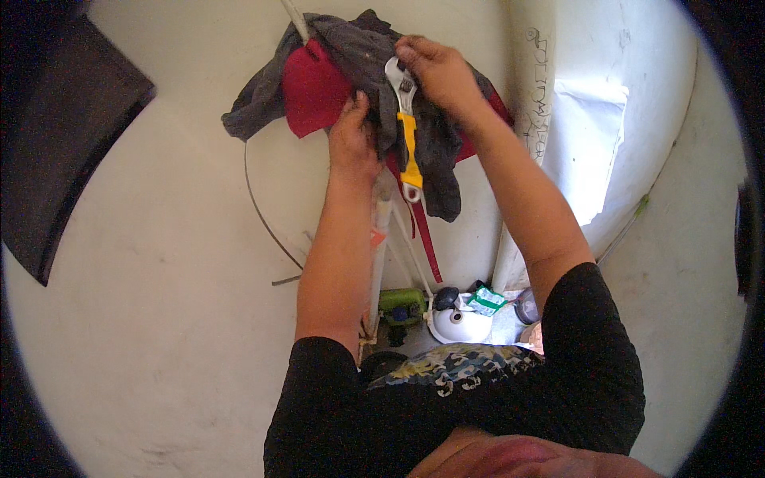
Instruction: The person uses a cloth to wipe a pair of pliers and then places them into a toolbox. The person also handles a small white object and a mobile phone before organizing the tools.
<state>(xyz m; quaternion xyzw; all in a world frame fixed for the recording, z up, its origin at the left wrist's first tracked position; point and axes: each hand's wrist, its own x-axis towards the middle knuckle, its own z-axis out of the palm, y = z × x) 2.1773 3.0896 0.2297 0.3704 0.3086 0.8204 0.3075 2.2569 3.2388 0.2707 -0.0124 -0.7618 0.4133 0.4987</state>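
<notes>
Adjustable wrench (408,135) over cloth (358,49); wide surface (167,239) leftward; left grip (353,143), right grip (443,76): cannot tell.

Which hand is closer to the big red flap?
Left hand: close at the lower right of the red flap. The right hand is farther right, by the adjustable wrench.

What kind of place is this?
Maybe a little workroom or a spot where someone is fixing things, but I can't be sure. The clues are a wrench with a yellow handle, a green container and dark grey cloth.
</notes>
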